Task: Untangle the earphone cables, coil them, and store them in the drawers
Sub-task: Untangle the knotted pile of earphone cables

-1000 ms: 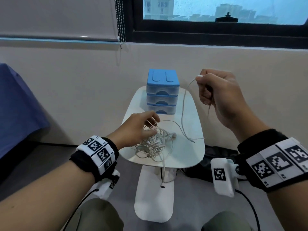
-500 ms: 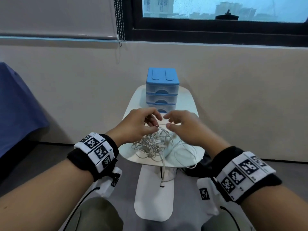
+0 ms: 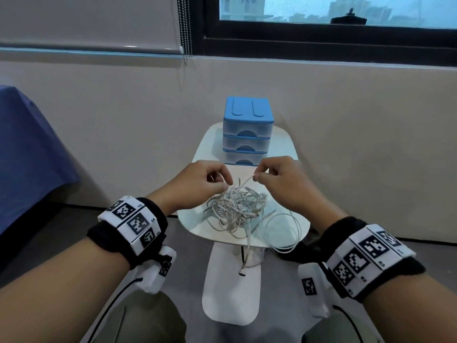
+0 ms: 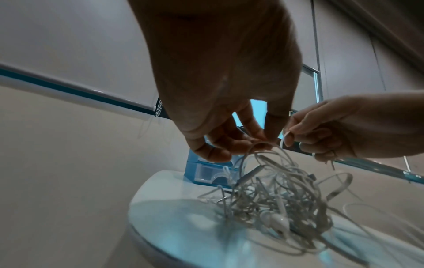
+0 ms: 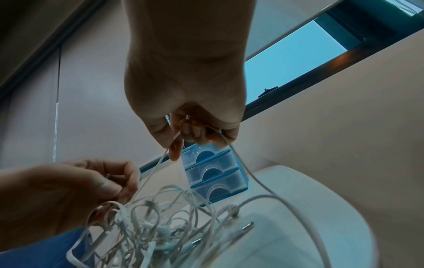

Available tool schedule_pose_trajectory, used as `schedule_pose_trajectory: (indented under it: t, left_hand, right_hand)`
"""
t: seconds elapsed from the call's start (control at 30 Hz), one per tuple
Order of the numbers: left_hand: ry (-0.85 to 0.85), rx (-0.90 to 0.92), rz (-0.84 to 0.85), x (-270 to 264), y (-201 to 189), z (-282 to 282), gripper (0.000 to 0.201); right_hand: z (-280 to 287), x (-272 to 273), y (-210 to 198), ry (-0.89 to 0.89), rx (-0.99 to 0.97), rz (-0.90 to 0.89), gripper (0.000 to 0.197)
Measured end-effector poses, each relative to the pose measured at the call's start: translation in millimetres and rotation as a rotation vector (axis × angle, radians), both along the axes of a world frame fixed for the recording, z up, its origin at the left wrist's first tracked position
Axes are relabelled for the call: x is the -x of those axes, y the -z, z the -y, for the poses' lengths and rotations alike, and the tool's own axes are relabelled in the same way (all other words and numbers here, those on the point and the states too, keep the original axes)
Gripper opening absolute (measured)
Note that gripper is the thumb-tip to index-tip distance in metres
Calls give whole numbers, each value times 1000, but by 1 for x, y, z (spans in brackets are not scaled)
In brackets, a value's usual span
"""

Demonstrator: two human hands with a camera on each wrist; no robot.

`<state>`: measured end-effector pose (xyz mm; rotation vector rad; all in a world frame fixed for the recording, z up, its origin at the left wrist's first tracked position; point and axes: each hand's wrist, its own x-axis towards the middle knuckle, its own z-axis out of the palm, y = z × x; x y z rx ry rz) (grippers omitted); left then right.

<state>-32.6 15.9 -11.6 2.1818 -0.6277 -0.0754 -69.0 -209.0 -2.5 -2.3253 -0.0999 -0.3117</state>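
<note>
A tangled heap of white earphone cables (image 3: 235, 209) (image 4: 275, 199) (image 5: 160, 223) lies on a small white table (image 3: 197, 219). My left hand (image 3: 197, 184) (image 4: 229, 141) pinches a strand at the top left of the heap. My right hand (image 3: 274, 177) (image 5: 190, 130) pinches another strand just above the heap's right side and lifts it. One freed cable loop (image 3: 282, 231) lies over the table's right front edge. A plug end (image 3: 242, 271) hangs below the front edge. The blue three-drawer box (image 3: 248, 131) (image 5: 215, 174) stands at the back, all drawers closed.
A beige wall and a dark window frame (image 3: 321, 45) stand behind the table. A blue cloth (image 3: 29, 149) hangs at the left. The table's white base (image 3: 232, 293) lies on the grey floor between my knees. A dark object (image 3: 309, 248) sits on the floor at the right.
My right hand came down from beside the drawers to the heap and now pinches a strand there. The cable it had pulled out now lies as a loose loop at the table's right front.
</note>
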Motion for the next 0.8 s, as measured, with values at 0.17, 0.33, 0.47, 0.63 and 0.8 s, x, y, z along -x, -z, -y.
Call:
schedule_pose_trajectory:
  t: [0.17, 0.33, 0.47, 0.63, 0.8]
  left_hand:
    - [191, -139, -94, 9, -3, -6, 21]
    - [160, -331, 70, -1, -3, -9, 21]
    - [174, -407, 121, -6, -2, -5, 20]
    - [210, -356, 152, -9, -5, -1, 12]
    - [191, -316, 191, -10, -9, 0, 11]
  right_hand:
    - [7, 0, -1, -25, -46, -18, 14]
    - [7, -1, 9, -31, -147, -98, 13]
    - [3, -3, 12, -13, -147, -136, 13]
    - [0, -4, 9, -39, -89, -177, 15]
    - [8, -12, 4, 31, -114, -193, 20]
